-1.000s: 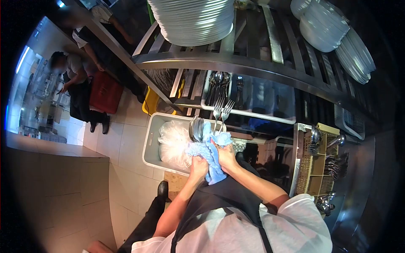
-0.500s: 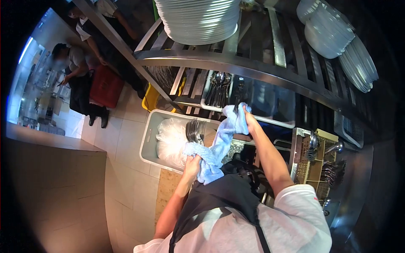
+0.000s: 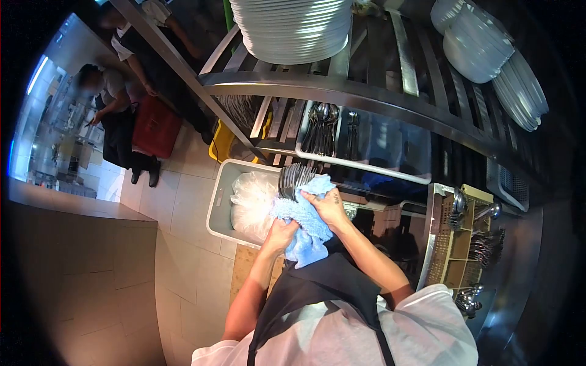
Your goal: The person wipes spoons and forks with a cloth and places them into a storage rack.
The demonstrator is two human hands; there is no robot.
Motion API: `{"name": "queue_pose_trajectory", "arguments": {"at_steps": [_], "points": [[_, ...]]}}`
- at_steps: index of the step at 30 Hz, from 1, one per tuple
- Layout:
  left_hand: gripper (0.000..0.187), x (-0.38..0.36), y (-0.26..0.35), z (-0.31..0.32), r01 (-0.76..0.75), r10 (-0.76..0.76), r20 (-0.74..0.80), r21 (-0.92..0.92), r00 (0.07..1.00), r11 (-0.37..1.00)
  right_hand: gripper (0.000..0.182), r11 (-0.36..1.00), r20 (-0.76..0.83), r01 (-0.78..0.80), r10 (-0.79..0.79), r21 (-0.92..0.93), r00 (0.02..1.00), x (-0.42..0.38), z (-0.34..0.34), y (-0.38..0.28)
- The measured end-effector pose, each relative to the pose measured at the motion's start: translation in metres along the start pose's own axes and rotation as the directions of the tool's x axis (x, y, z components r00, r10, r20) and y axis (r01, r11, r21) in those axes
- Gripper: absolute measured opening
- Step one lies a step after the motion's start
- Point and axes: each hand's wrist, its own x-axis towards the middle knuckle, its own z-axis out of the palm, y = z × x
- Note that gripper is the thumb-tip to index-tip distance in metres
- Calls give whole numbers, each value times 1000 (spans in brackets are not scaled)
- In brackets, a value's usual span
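Observation:
A bunch of forks (image 3: pixel 296 180) stands fanned out above a light blue cloth (image 3: pixel 308 229), which wraps their lower ends. My left hand (image 3: pixel 282 235) is closed around the cloth-covered ends of the bunch. Thumb and fingers of my right hand (image 3: pixel 328 207) grip the cloth's upper right part, close against the forks. Just to the left, a clear plastic bag (image 3: pixel 253 198) lies in a grey bin (image 3: pixel 218 210). Beyond my hands, a white cutlery tray (image 3: pixel 366 166) on the shelf holds spoons (image 3: pixel 321 131) and a few forks (image 3: pixel 353 125) in separate compartments.
Stacked white plates (image 3: pixel 290 33) and bowls (image 3: pixel 479 49) sit on the metal rack (image 3: pixel 342 91) overhead. At right is a divided cutlery holder (image 3: pixel 458 244). A yellow container (image 3: pixel 223 141) stands behind the bin. Two people are at far left near a red crate (image 3: pixel 157 125).
My right hand has come back from the cutlery tray to the bunch of forks, bringing its end of the cloth. My left hand stays near the bin with the forks.

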Motion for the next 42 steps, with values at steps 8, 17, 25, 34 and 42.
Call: {"name": "queue_pose_trajectory", "arguments": {"at_steps": [8,17,25,34,42], "points": [[21,-4,11,1,6,-6,-6,127,1000,992,14,929,-82,-156,193,336,978,-4,-2,-9],[19,-5,14,2,14,-9,-27,184,1000,983,20,978,-57,-43,56,206,997,-4,4,-7],[14,-13,0,4,11,-9,-79,18,997,1000,15,940,-126,-52,100,338,987,8,-4,-16],[11,-10,-25,-5,92,-77,-162,90,984,992,15,847,-32,-193,239,495,970,7,5,-1],[17,-12,0,7,-26,91,-210,295,973,955,22,953,-271,180,-112,242,956,33,13,-1]]}}
